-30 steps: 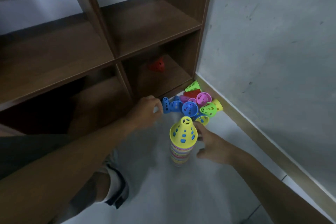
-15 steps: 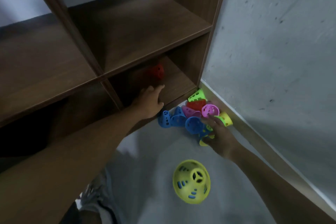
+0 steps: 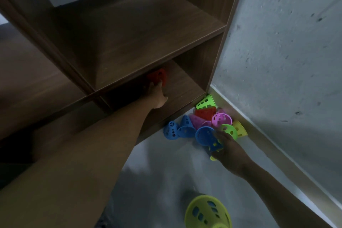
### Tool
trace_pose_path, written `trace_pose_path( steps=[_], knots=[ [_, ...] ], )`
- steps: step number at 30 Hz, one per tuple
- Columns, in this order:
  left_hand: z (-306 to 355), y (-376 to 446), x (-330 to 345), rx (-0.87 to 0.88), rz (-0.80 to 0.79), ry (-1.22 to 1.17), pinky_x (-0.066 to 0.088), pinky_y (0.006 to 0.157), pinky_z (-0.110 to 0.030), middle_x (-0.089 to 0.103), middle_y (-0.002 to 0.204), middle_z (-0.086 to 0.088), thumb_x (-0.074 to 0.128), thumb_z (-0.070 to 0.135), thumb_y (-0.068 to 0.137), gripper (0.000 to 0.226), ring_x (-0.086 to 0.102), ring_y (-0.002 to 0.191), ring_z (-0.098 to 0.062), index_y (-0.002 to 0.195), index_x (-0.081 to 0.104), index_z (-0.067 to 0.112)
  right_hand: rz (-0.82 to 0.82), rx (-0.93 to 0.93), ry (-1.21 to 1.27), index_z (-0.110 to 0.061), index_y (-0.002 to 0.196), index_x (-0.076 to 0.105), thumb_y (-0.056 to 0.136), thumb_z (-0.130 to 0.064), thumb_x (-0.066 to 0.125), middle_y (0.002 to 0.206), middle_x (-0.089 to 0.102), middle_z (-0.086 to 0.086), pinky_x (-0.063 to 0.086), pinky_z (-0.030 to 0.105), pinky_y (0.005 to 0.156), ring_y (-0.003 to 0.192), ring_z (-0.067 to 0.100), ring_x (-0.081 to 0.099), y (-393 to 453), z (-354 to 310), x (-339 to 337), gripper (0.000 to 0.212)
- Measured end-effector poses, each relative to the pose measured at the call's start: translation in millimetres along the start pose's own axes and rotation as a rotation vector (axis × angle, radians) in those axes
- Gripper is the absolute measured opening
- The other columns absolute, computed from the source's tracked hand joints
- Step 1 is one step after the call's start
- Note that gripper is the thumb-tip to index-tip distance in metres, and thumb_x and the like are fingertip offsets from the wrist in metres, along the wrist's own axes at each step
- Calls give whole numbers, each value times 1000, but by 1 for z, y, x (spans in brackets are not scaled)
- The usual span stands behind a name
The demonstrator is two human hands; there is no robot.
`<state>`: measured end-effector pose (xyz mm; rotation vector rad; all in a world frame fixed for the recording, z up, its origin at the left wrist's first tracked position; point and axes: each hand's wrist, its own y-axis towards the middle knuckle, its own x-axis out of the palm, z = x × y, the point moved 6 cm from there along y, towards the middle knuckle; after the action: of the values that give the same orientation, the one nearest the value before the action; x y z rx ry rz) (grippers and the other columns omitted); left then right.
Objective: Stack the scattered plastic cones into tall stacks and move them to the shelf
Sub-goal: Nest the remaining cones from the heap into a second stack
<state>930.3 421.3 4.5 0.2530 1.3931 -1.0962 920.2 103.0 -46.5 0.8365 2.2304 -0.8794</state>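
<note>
The wooden shelf (image 3: 140, 29) fills the upper left, standing against a grey wall (image 3: 288, 61) above the pale floor (image 3: 161, 168). In its bottom right compartment, the left hand (image 3: 157, 96) reaches to a lone red cone (image 3: 157, 77); fingertips seem to touch it, though the shadow hides whether they grip. The loose cones (image 3: 207, 124) lie heaped in the floor corner by the shelf's foot. The right hand (image 3: 228, 149) grasps a blue and yellow cone (image 3: 214, 147) at the heap's edge. The yellow-topped stack (image 3: 208, 213) stands nearer, well apart.
</note>
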Motion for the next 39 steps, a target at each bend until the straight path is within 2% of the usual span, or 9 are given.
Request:
trace_pose_path(
  steps=[8,14,19,23,25,28,34,37,39],
  knots=[
    [-13,-17,14,47,68,31,24,120,-52,15,165,-11,57,43,99,83,10,152,-42,161,10,15,4,-8,39,-18,142,51,88,-24,70,139,51,1,53,38,99,122,21,56,11,-7,2,57],
    [-16,-48,12,116,150,13,31,115,-49,32,156,-13,56,47,98,75,29,143,-38,158,26,13,92,5,49,-13,133,60,85,-14,74,125,58,7,47,27,84,110,26,60,3,-21,-15,50],
    [-15,-89,10,187,210,-135,36,113,-45,44,148,-13,58,47,97,67,41,136,-34,152,39,14,212,25,159,-15,128,62,81,-14,79,128,61,7,49,30,91,109,24,61,-26,-40,-44,50],
    [-14,-126,10,209,280,-271,46,100,-41,63,124,-17,56,46,98,48,57,117,-34,126,65,9,362,23,192,-13,126,60,75,-18,87,124,57,3,41,11,69,84,17,59,-61,-54,-70,58],
    [-13,-146,8,184,323,-379,49,79,-36,69,90,-12,53,51,99,45,65,92,-31,91,73,11,419,6,216,-15,121,60,70,-26,91,119,56,-2,47,20,78,87,12,58,-79,-58,-79,61],
    [-9,-175,2,108,377,-485,33,56,-30,47,50,2,52,58,97,65,50,54,-16,50,49,13,496,-18,279,-22,109,57,61,-35,95,113,56,-4,54,36,85,90,4,59,-105,-63,-91,62],
    [-9,-198,-4,-11,440,-788,56,68,-35,69,59,2,52,85,75,78,68,63,-16,61,72,11,616,-92,392,-30,104,53,58,-60,87,115,58,-3,58,41,81,97,12,67,-149,-73,-106,65],
    [2,-217,-14,3,457,-942,47,60,-21,67,54,8,67,68,82,57,64,53,1,61,74,16,660,-126,379,-30,103,50,65,-57,78,114,58,1,57,40,83,97,14,67,-165,-80,-111,55],
    [7,-227,-17,16,468,-1012,47,61,-22,62,46,11,71,59,83,51,60,47,3,53,68,19,668,-124,402,-27,104,50,66,-53,76,114,59,1,57,42,84,94,16,69,-173,-80,-113,53]
  ],
)
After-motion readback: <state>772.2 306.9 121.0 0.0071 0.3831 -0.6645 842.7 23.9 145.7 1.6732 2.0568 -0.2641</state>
